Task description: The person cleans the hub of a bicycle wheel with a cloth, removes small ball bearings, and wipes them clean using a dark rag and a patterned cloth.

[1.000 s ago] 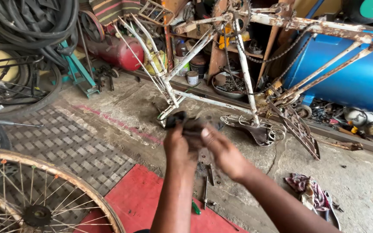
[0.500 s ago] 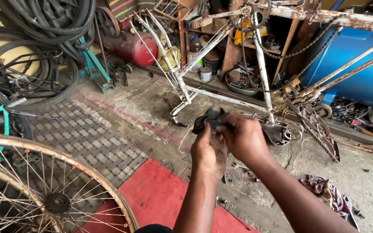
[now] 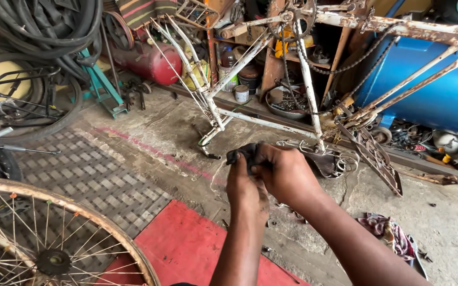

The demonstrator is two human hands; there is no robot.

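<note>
Both hands meet at the middle of the view around a small black rubber piece (image 3: 241, 153). My left hand (image 3: 246, 182) grips it from below, and my right hand (image 3: 287, 172) closes over its right end; most of the piece is hidden by the fingers. Just beyond the hands stands an upside-down rusty white bicycle frame (image 3: 308, 79) with a chain and sprocket at the top. A spoked bicycle wheel (image 3: 54, 233) lies at the lower left.
A red mat (image 3: 186, 249) lies on the concrete floor below my arms. A blue barrel (image 3: 441, 90) stands at the right, a red tank (image 3: 152, 61) and black tyres (image 3: 33, 26) at the back left. A crumpled rag (image 3: 385, 230) lies at the lower right.
The view has shifted slightly; my hands stay together on the black piece, with the right hand now closed further over it.
</note>
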